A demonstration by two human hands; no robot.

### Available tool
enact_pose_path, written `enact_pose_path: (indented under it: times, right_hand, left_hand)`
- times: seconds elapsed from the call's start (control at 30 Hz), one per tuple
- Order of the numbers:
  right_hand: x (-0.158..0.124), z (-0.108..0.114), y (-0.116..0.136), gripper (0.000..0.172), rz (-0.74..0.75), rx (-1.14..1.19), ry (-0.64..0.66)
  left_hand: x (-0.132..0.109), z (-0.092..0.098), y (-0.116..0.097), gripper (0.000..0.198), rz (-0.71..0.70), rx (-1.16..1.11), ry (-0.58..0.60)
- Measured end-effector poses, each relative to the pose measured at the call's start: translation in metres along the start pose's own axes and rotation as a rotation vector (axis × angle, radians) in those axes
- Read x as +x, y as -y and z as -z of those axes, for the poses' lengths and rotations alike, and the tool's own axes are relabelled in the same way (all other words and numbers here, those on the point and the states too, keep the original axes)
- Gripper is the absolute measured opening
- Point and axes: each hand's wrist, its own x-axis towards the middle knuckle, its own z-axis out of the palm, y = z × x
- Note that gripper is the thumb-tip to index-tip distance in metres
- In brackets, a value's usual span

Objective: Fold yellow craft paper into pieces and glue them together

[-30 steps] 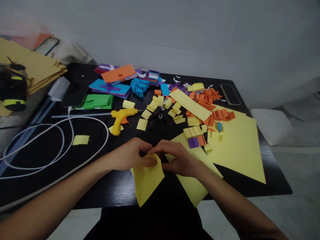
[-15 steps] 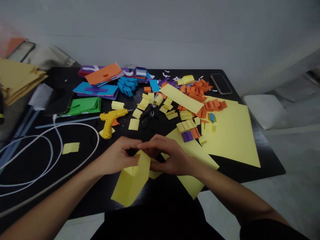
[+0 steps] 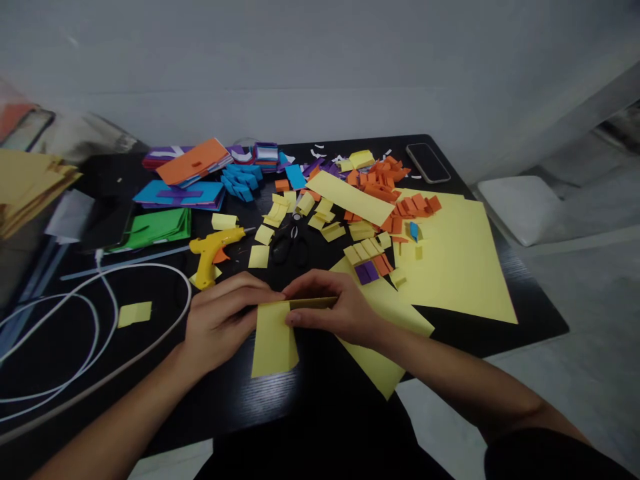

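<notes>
A folded piece of yellow paper (image 3: 274,343) is held between my two hands just above the table's near side. My left hand (image 3: 220,320) grips its left edge, with the fingertips partly hidden behind it. Thumb in front and fingers behind, my right hand (image 3: 335,307) pinches the paper near its upper right fold. Beyond the hands lie black-handled scissors (image 3: 291,247) and a yellow glue gun (image 3: 213,252). Small folded yellow pieces (image 3: 275,212) are scattered around the scissors.
Large yellow sheets (image 3: 455,260) cover the table's right side, near orange folded pieces (image 3: 417,205) and a phone (image 3: 428,163). Stacked blue (image 3: 180,193) and green paper (image 3: 160,228) sit at the back left. A white cable (image 3: 150,267) loops across the left.
The yellow paper has turned from a slanted, hanging position to a more upright one facing me. My left hand has shifted left and flattened along its edge; my right thumb now presses its front.
</notes>
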Motion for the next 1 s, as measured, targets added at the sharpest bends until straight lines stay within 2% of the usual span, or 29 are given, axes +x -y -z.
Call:
enact_pose_path:
  times: [0.2, 0.27, 0.37, 0.47, 0.53, 0.67, 0.77, 1.0]
  right_hand:
    - [0.002, 0.003, -0.003, 0.030, -0.041, -0.014, -0.039]
    - [0.003, 0.004, -0.003, 0.028, -0.033, -0.042, -0.048]
    - [0.003, 0.004, -0.004, 0.029, -0.033, -0.038, -0.063]
    - [0.004, 0.004, -0.004, 0.027, -0.030, -0.059, -0.088]
    - [0.006, 0.004, -0.004, 0.026, -0.030, -0.074, -0.116]
    - [0.008, 0.006, -0.003, 0.026, -0.041, -0.066, -0.158]
    - [0.009, 0.007, -0.004, 0.025, -0.034, -0.082, -0.160]
    - [0.010, 0.008, -0.006, 0.027, -0.015, -0.107, -0.165]
  left_hand:
    - [-0.002, -0.006, -0.002, 0.012, 0.046, 0.027, -0.049]
    - [-0.003, -0.008, -0.003, 0.004, 0.123, 0.060, -0.084]
    - [-0.002, -0.010, -0.006, 0.006, 0.268, 0.088, -0.093]
    - [0.000, -0.011, -0.007, 0.003, 0.372, 0.038, -0.061]
    - [0.001, -0.012, -0.007, 0.009, 0.413, -0.022, -0.058]
    - [0.003, -0.012, -0.005, 0.013, 0.473, -0.107, -0.083]
    - [0.004, -0.013, -0.005, 0.011, 0.504, -0.099, -0.073]
    - [0.003, -0.011, -0.007, 0.020, 0.553, -0.061, -0.040]
